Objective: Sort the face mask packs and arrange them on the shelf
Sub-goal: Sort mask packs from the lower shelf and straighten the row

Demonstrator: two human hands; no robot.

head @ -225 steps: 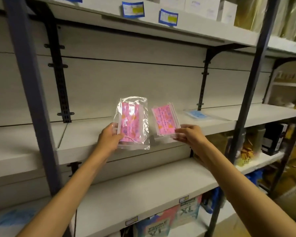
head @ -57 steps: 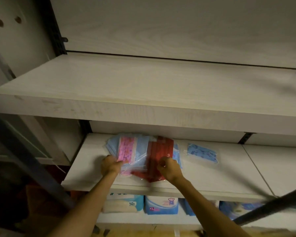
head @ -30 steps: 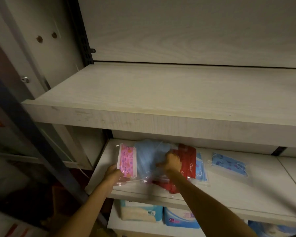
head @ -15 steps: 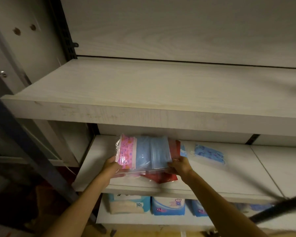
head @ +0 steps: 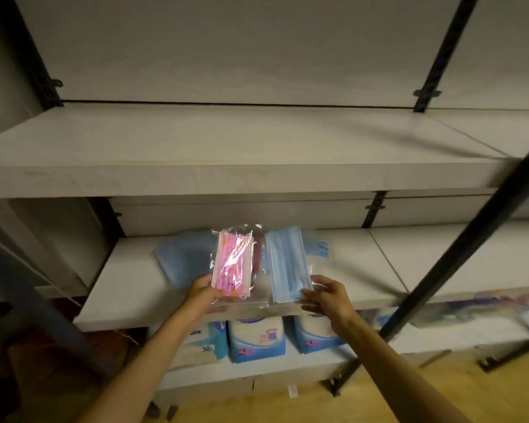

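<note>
Both hands up over the lower shelf (head: 129,297), each pinching one mask pack.
Left hand (head: 200,293) grips the pink pack's (head: 233,264) bottom edge; right hand (head: 327,296) pinches the blue pack's (head: 287,264) lower corner, both packs upright above the shelf front. More blue masks (head: 180,257) lie on the shelf behind them. Diaper packs (head: 257,337) sit under the shelf.

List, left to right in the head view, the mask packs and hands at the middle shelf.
blue masks lying on the shelf → left hand → pink mask pack → light blue mask pack → right hand
</note>
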